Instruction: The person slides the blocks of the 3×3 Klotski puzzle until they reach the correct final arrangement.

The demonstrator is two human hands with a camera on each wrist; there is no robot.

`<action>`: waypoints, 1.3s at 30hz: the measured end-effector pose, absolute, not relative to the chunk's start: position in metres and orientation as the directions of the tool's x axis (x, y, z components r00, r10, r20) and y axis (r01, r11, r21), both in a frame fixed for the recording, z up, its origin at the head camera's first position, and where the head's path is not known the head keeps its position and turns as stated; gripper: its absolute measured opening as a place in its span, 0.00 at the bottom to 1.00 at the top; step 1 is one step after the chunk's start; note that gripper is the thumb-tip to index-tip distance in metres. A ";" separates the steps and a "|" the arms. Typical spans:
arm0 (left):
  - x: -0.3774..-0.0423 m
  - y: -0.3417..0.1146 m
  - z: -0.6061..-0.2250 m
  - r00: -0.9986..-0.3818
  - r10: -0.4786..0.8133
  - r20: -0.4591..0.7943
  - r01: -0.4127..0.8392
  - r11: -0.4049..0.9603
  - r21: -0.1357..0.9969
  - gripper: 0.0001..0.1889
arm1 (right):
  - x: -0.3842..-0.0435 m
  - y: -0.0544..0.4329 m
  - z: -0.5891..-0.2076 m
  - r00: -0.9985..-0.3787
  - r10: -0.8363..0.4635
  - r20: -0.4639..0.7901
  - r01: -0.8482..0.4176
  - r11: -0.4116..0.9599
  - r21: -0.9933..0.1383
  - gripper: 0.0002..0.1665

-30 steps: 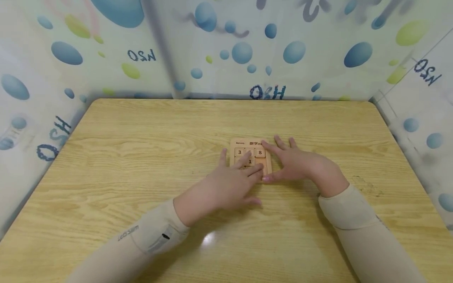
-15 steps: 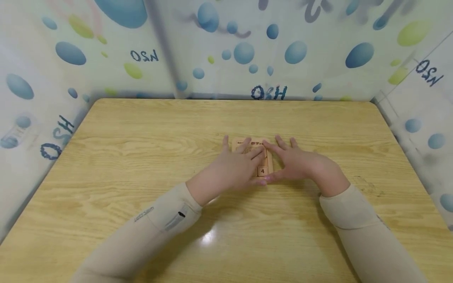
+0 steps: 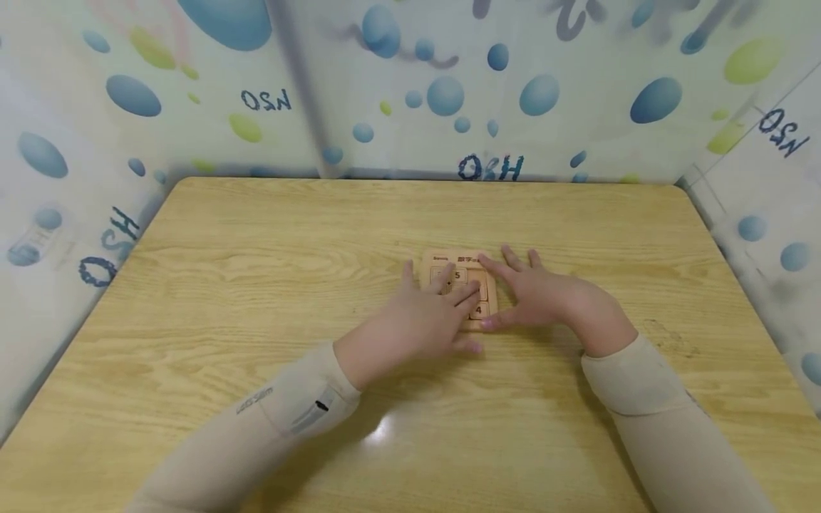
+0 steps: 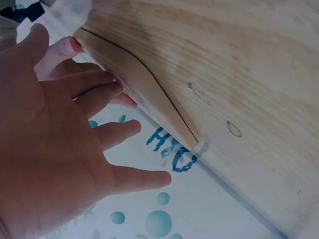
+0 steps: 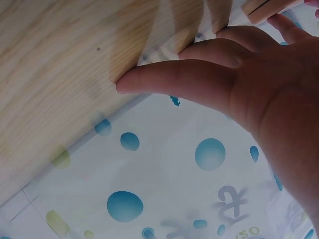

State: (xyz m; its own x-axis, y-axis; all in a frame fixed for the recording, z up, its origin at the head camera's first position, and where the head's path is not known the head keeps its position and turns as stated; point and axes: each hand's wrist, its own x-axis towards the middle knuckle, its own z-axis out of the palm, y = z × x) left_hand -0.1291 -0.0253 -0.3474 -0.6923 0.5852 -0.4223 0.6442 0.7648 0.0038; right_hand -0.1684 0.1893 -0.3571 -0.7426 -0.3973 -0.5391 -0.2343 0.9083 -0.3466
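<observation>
Small wooden number-tile puzzle [image 3: 459, 285] lies flat on the wooden table [image 3: 256, 285], a little right of centre, both hands on it.

The left hand [image 3: 420, 320] lies over the puzzle's left and middle, fingers straight and spread on the tiles; tiles 5 and 4 show beside them. The right hand [image 3: 535, 296] lies flat against the puzzle's right edge, fingers straight, thumb at the near corner. Bubble-print sheeting [image 3: 449, 92] walls in the table.
</observation>
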 end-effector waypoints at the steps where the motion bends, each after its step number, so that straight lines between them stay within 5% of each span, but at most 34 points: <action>1: -0.127 -0.026 -0.347 -0.687 0.590 -0.423 0.650 0.760 0.005 0.47 | -0.169 0.190 -0.357 -0.743 -0.397 -0.539 -0.234 0.909 -0.346 0.70; 14: -0.142 -0.037 -0.338 -0.750 0.505 -0.426 0.580 0.813 -0.058 0.47 | -0.169 0.189 -0.359 -0.746 -0.399 -0.533 -0.242 0.908 -0.342 0.70; 27: -0.151 -0.016 -0.345 -0.696 0.531 -0.484 0.586 0.809 0.045 0.48 | -0.167 0.191 -0.360 -0.741 -0.402 -0.537 -0.238 0.906 -0.350 0.69; 39: -0.146 -0.060 -0.333 -0.746 0.458 -0.484 0.509 0.860 0.029 0.47 | -0.167 0.191 -0.358 -0.751 -0.400 -0.525 -0.247 0.908 -0.338 0.69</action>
